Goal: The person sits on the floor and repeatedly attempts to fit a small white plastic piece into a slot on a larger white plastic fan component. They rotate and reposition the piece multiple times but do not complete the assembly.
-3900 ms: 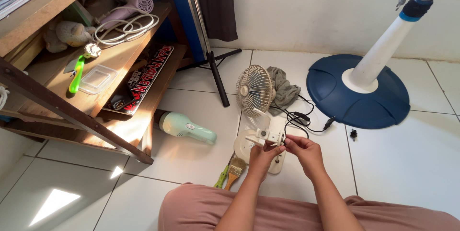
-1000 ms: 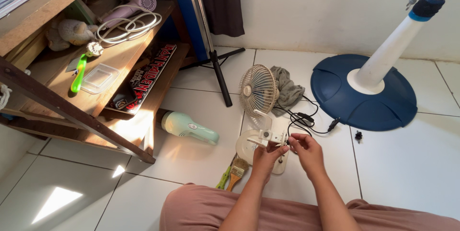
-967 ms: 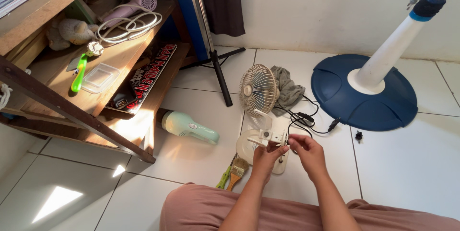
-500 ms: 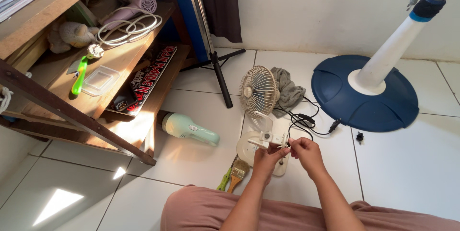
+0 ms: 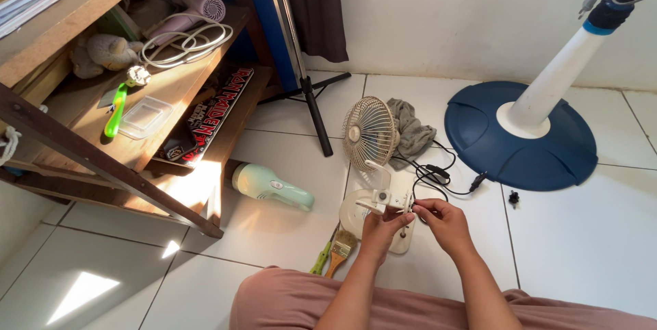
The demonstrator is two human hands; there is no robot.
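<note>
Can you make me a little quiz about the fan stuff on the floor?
1. True or false: the small fan lies flat on its grille.
2. What does the left hand pinch? A) the fan's white base piece B) the paintbrush C) the grey cloth
3. Fill in: the mint-green handheld device lies on the ____.

Key: 1 false, it stands upright. 2 A; the right hand works beside it. 3 tiled floor.
</note>
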